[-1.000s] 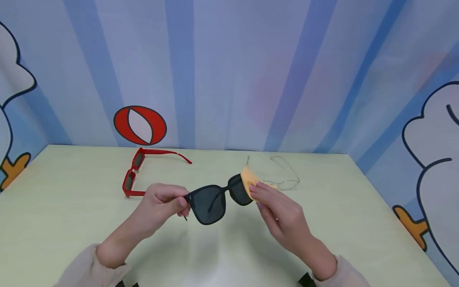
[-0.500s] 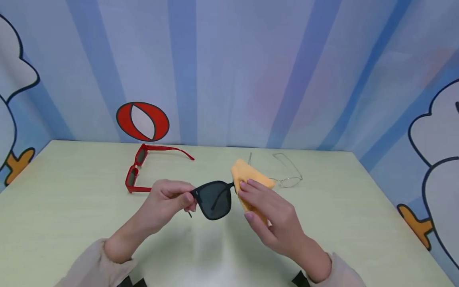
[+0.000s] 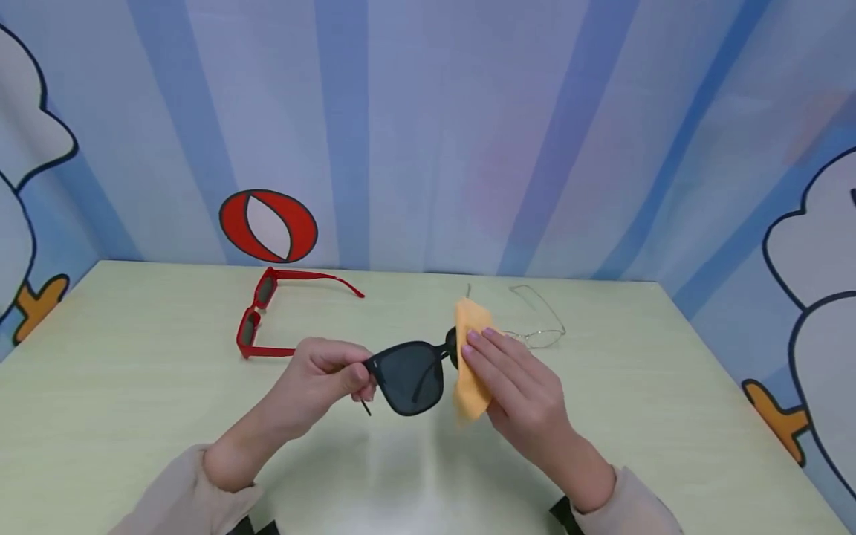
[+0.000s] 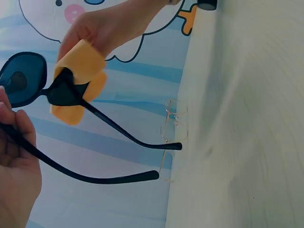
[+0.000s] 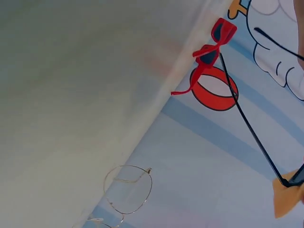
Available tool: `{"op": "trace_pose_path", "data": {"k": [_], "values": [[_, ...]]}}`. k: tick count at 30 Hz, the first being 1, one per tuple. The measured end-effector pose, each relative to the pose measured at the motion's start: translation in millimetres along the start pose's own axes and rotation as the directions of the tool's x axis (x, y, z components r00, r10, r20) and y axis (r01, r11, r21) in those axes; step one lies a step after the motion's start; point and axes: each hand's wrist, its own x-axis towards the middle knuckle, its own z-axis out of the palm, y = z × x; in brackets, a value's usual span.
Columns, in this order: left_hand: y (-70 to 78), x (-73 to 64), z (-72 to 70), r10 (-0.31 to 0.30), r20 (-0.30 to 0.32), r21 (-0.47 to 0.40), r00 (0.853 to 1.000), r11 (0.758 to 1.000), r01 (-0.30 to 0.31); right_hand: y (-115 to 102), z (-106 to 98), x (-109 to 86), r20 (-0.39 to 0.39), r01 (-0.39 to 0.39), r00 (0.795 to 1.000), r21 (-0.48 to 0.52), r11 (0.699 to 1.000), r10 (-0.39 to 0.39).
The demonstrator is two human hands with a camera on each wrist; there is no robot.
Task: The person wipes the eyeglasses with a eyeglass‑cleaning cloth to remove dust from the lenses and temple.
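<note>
Black sunglasses (image 3: 408, 379) hang above the table in the head view, dark lenses facing me. My left hand (image 3: 321, 386) pinches them at the hinge by the left lens. A yellow-orange cloth (image 3: 473, 383) is folded over the other lens, and my right hand (image 3: 524, 390) pinches cloth and lens between fingers and thumb. In the left wrist view the cloth (image 4: 83, 64) wraps both faces of that lens, and both temples stick out unfolded. The right wrist view catches only a cloth corner (image 5: 285, 197) and a black temple (image 5: 251, 130).
Red sunglasses (image 3: 267, 351) lie with temples spread on the pale table (image 3: 134, 394), behind my left hand. Thin wire-framed glasses (image 3: 563, 325) lie behind my right hand, partly covered by it and the cloth. A blue striped backdrop (image 3: 428, 134) rises at the table's far edge.
The cloth moves left to wrap more of the far lens, then slides slightly right, uncovering its inner edge. The left hand and black sunglasses shift a little right.
</note>
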Motion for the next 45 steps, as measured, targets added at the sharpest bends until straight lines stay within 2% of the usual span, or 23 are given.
{"op": "trace_pose_path", "data": {"k": [5,9,13,15,16,17,18,19,21,24,25,27,29,30,33,35,38,40,41,42,43,44,45], "values": [[1.8,2.1,2.4,-0.022,-0.025,-0.007,0.999,1.000,0.022,7.2,4.9,-1.9,-0.132,0.072,0.988,-0.050,0.996,-0.078],[6.6,2.3,2.7,-0.072,-0.078,0.031,0.994,0.997,0.074,6.9,4.4,0.4,-0.145,0.057,0.988,-0.035,0.998,-0.061],[12.9,1.1,4.1,-0.087,-0.213,0.181,0.973,0.975,0.127,0.7,-1.5,6.3,-0.058,-0.096,0.993,0.054,0.994,0.099],[16.7,0.6,5.1,-0.031,-0.284,0.290,0.958,0.950,0.116,-1.2,-5.0,7.9,0.012,-0.220,0.975,0.132,0.967,0.221],[18.6,1.0,5.6,0.027,-0.298,0.349,0.954,0.934,0.082,-2.0,-7.0,8.9,0.060,-0.297,0.955,0.175,0.939,0.291],[20.2,1.7,5.9,0.100,-0.294,0.402,0.950,0.915,0.028,-2.5,-8.7,9.9,0.111,-0.377,0.926,0.219,0.900,0.360],[22.0,2.5,6.2,0.175,-0.275,0.472,0.945,0.881,-0.026,-2.7,-10.2,10.8,0.168,-0.463,0.886,0.256,0.848,0.433],[23.2,3.8,6.2,0.250,-0.236,0.531,0.939,0.843,-0.091,-2.9,-11.7,12.0,0.237,-0.554,0.832,0.288,0.781,0.502],[24.7,6.9,6.1,0.375,-0.128,0.621,0.918,0.752,-0.220,-3.6,-14.3,14.3,0.377,-0.716,0.696,0.308,0.626,0.611],[23.8,14.4,6.9,0.481,0.034,0.666,0.876,0.643,-0.378,-4.5,-15.9,17.7,0.587,-0.892,0.452,0.294,0.343,0.672],[22.6,16.8,7.3,0.498,0.074,0.658,0.864,0.627,-0.418,-4.8,-16.4,18.5,0.648,-0.925,0.379,0.282,0.253,0.661],[20.1,20.9,8.5,0.514,0.124,0.634,0.849,0.617,-0.466,-5.0,-16.8,19.4,0.739,-0.959,0.275,0.253,0.124,0.615],[17.1,22.7,9.4,0.493,0.116,0.607,0.862,0.651,-0.455,-5.1,-17.3,19.6,0.804,-0.973,0.204,0.230,0.026,0.558],[15.6,22.6,9.8,0.472,0.092,0.587,0.877,0.686,-0.431,-4.9,-17.8,19.2,0.828,-0.975,0.189,0.223,-0.001,0.529],[12.0,20.4,11.2,0.358,-0.046,0.501,0.933,0.816,-0.289,-4.6,-18.4,16.6,0.866,-0.972,0.182,0.229,-0.047,0.465],[11.0,19.1,12.2,0.275,-0.149,0.419,0.950,0.887,-0.191,-4.1,-19.1,14.4,0.887,-0.958,0.211,0.271,-0.095,0.411],[12.6,18.4,12.4,0.164,-0.279,0.343,0.946,0.937,-0.061,-3.3,-21.3,13.6,0.898,-0.932,0.246,0.322,-0.166,0.366],[14.3,18.8,12.1,0.106,-0.334,0.298,0.937,0.954,-0.002,-3.2,-23.4,15.7,0.884,-0.919,0.243,0.342,-0.196,0.400],[15.0,19.2,12.0,0.075,-0.353,0.271,0.933,0.962,0.025,-3.6,-24.2,17.2,0.862,-0.917,0.237,0.351,-0.191,0.448],[15.8,19.4,12.3,0.046,-0.366,0.247,0.929,0.968,0.049,-4.5,-24.4,19.0,0.830,-0.918,0.235,0.361,-0.166,0.506],[16.3,19.7,12.9,0.016,-0.376,0.216,0.927,0.974,0.071,-5.8,-24.1,20.9,0.785,-0.924,0.234,0.363,-0.121,0.573],[16.7,20.1,13.7,-0.012,-0.381,0.191,0.925,0.977,0.092,-7.3,-22.9,22.4,0.734,-0.923,0.259,0.379,-0.063,0.628],[17.0,20.6,14.9,-0.038,-0.379,0.168,0.925,0.980,0.109,-9.0,-21.2,23.8,0.675,-0.914,0.316,0.405,0.024,0.667]]}}
